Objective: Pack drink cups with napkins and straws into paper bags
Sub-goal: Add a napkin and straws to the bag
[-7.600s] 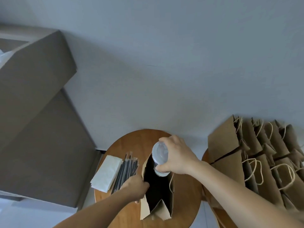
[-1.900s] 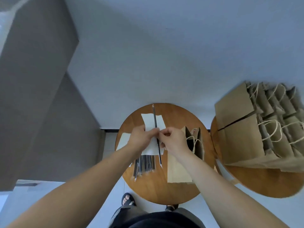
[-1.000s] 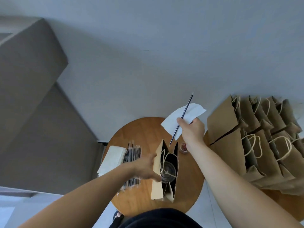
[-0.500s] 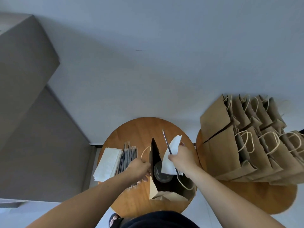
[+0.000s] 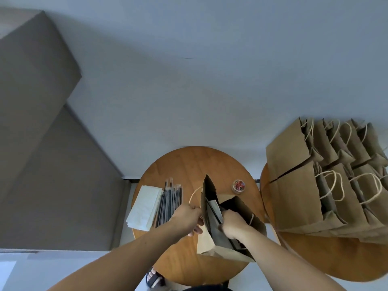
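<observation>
Half a second ago the right hand (image 5: 233, 224) was above the mouth of the paper bag (image 5: 244, 214). It has since gone down inside, taking the napkin (image 5: 215, 206) with it. Its fingers are curled at the napkin's lower end and seem to pinch it, though the bag's dark inside hides part of the grip. A thin dark line along the napkin's left edge looks like the straw (image 5: 212, 210). The cup cannot be made out in the shadow of the bag.

Nearest, a foot in a sandal (image 5: 154, 277) shows under the near rim of the round table (image 5: 189, 162). Above it the left hand (image 5: 185, 217) grips the bag's left edge with fingers wrapped round it, just by the cord handle, holding the mouth wide. The bag stands on the table, leaning to the right.

Left of the bag lies a bundle of straws (image 5: 170, 199), touching a stack of napkins (image 5: 144, 204) that overhangs the table's left rim. Beyond the bag sits a small tub of coloured clips (image 5: 238, 185).

To the right, on a second table (image 5: 315, 261), stand rows of bags (image 5: 294, 185) with cord handles, pressed together. A pale wall (image 5: 210, 80) is behind everything.
</observation>
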`<state>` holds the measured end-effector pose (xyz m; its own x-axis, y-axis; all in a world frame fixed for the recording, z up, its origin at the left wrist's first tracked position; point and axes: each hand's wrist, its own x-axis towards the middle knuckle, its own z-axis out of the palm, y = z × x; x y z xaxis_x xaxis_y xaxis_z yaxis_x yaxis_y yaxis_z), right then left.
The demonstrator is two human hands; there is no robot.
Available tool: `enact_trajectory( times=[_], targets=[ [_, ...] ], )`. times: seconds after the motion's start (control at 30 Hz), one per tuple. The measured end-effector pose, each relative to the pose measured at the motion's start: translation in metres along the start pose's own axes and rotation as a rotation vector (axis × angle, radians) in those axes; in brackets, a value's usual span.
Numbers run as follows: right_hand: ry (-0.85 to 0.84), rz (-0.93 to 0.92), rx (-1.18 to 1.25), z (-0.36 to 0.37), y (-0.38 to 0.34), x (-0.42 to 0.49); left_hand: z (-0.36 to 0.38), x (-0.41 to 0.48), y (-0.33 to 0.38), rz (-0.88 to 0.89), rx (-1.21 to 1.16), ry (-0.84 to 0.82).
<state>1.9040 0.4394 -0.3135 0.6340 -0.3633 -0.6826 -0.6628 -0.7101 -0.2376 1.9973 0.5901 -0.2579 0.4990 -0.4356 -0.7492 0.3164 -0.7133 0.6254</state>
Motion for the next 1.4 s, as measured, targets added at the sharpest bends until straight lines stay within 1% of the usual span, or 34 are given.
enact_trajectory(
  times=[0.1,0.17,0.23,0.27,0.3,0.33,0.4,0.5,0.6,0.77,0.87,0.93,1.03,1.07,1.1,1.13,1.17,1.2,1.3,1.33,1.4],
  targets=[
    [0.05,0.036,0.089,-0.012,0.002,0.015,0.004,-0.002,0.001,0.012,0.039,-0.006],
    [0.06,0.047,0.275,-0.016,0.003,0.026,0.006,-0.003,0.0,0.009,0.049,-0.004],
    [-0.001,0.075,0.484,-0.013,0.002,0.032,0.006,-0.003,-0.001,0.01,0.052,0.004],
    [-0.034,0.093,0.531,-0.01,0.001,0.034,0.006,-0.003,-0.001,0.011,0.053,0.009],
    [-0.056,0.103,0.526,-0.005,0.0,0.037,0.006,-0.003,-0.001,0.011,0.051,0.014],
    [-0.074,0.11,0.503,0.001,0.0,0.041,0.006,-0.003,-0.001,0.012,0.049,0.017],
    [-0.084,0.111,0.369,0.008,-0.002,0.047,0.007,-0.002,0.0,0.017,0.055,0.02],
    [0.001,0.117,0.14,0.009,-0.003,0.049,0.008,-0.002,0.002,0.017,0.06,0.017],
    [0.075,0.1,0.089,0.011,-0.003,0.044,0.009,-0.003,0.002,0.012,0.062,0.011],
    [0.107,0.053,-0.044,0.007,-0.008,0.026,0.01,-0.004,0.004,0.036,0.05,0.003],
    [0.12,-0.002,-0.12,-0.011,-0.015,0.009,0.008,-0.004,0.005,0.06,0.06,0.013],
    [0.196,-0.078,-0.123,-0.031,-0.018,-0.009,0.008,-0.006,0.005,0.073,0.088,0.009],
    [0.414,-0.179,-0.148,-0.068,-0.011,-0.037,0.008,-0.007,0.007,0.095,0.122,-0.009],
    [0.494,-0.19,-0.165,-0.079,-0.005,-0.043,0.009,-0.008,0.009,0.1,0.126,-0.013],
    [0.535,-0.164,-0.161,-0.089,0.002,-0.047,0.009,-0.009,0.01,0.105,0.131,-0.021],
    [0.523,-0.096,-0.122,-0.097,0.011,-0.049,0.011,-0.008,0.011,0.116,0.14,-0.034],
    [0.46,-0.019,-0.021,-0.103,0.021,-0.051,0.013,-0.008,0.012,0.133,0.156,-0.051],
    [0.364,0.054,0.131,-0.106,0.029,-0.053,0.015,-0.008,0.013,0.152,0.181,-0.067],
    [0.04,0.21,0.749,-0.102,0.045,-0.061,0.024,-0.009,0.016,0.162,0.239,-0.123],
    [-0.063,0.222,0.899,-0.097,0.047,-0.064,0.026,-0.009,0.017,0.16,0.254,-0.159],
    [-0.2,0.185,1.081,-0.086,0.049,-0.065,0.034,-0.008,0.017,0.159,0.285,-0.211]
  ],
)
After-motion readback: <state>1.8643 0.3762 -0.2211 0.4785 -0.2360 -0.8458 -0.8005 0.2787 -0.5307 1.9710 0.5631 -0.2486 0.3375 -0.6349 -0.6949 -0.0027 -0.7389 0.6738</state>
